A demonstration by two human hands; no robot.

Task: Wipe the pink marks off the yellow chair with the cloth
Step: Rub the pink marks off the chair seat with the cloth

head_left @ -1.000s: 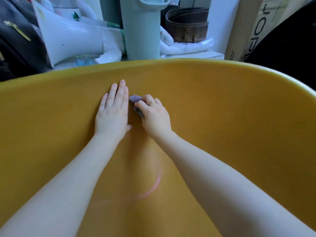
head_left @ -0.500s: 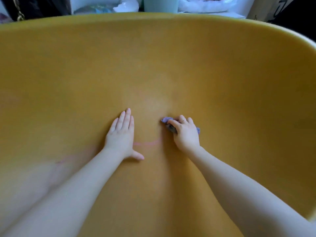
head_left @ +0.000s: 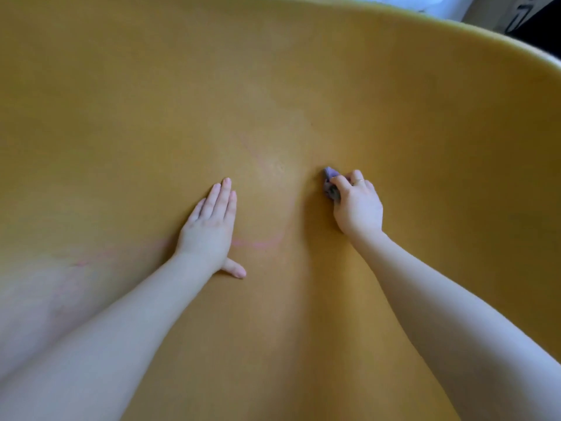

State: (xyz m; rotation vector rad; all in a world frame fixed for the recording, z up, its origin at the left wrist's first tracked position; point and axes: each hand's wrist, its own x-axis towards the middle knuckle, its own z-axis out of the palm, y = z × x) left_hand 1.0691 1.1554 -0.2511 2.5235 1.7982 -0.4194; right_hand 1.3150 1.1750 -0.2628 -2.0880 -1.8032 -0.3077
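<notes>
Toward the left edge of the yellow chair (head_left: 303, 86) a faint pink smear (head_left: 82, 262) shows on the seat surface, just left of your left forearm. Your left hand (head_left: 209, 229) lies flat on the chair near its middle, palm down, fingers straight and close together, thumb splayed out toward you; it holds nothing. A pink mark (head_left: 261, 243) runs from under the right side of that hand and curves up toward the chair back, fading as it rises; it lies between your two hands. Your right hand (head_left: 356, 205) has its fingers curled over a small bunched purple cloth (head_left: 329, 183), pressing it onto the chair surface just right of the curved mark's upper end. A ring (head_left: 359, 180) shows on one finger. At the chair's far right corner, a cardboard box (head_left: 516, 16) shows beyond the rim.
</notes>
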